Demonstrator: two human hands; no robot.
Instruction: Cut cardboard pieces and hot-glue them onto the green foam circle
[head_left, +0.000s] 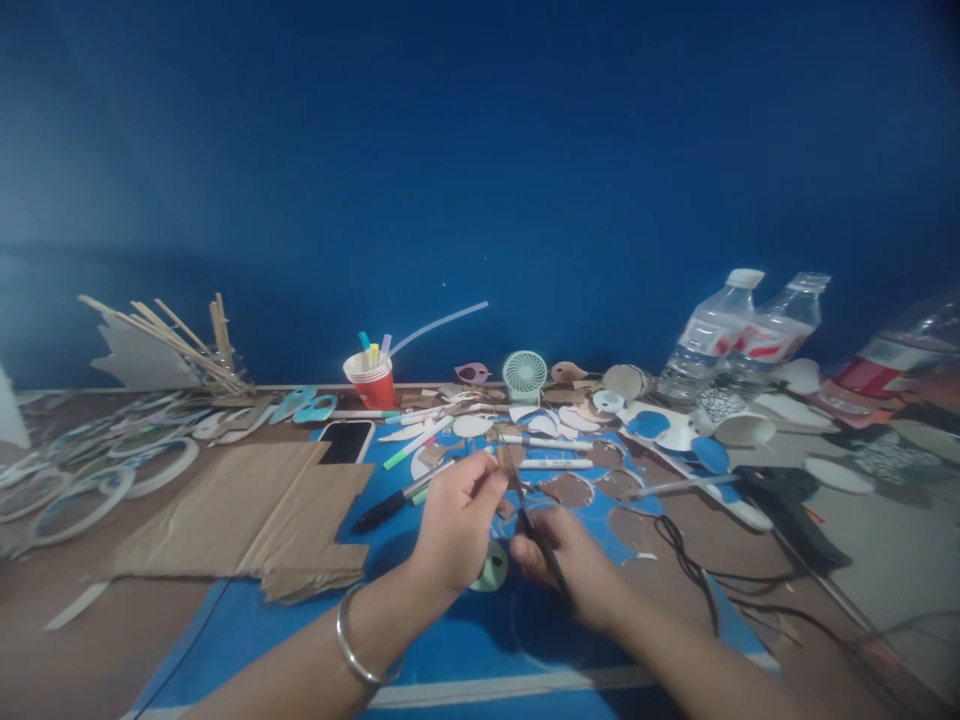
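Note:
My left hand (459, 520), a silver bangle on its wrist, is closed in a pinch at the middle of the blue mat (420, 640). What its fingertips hold is mostly hidden; a small brown cardboard bit (505, 498) shows beside them. My right hand (566, 560) is wrapped round a long dark tool (534, 525), which looks like scissors seen edge-on. Its narrow blades point up and away, close to the left fingertips. Below and between the hands lies a pale green disc (491, 568) with a dark spot, partly covered by my left hand.
Corrugated cardboard (247, 510) lies left, partly over a phone (346, 442). Behind are a red-and-white paper cup (371, 385) with markers and a small green fan (524, 375). A black glue gun (787, 515) with trailing cord lies right, before plastic bottles (709, 335). Paper cut-outs and pens crowd the middle.

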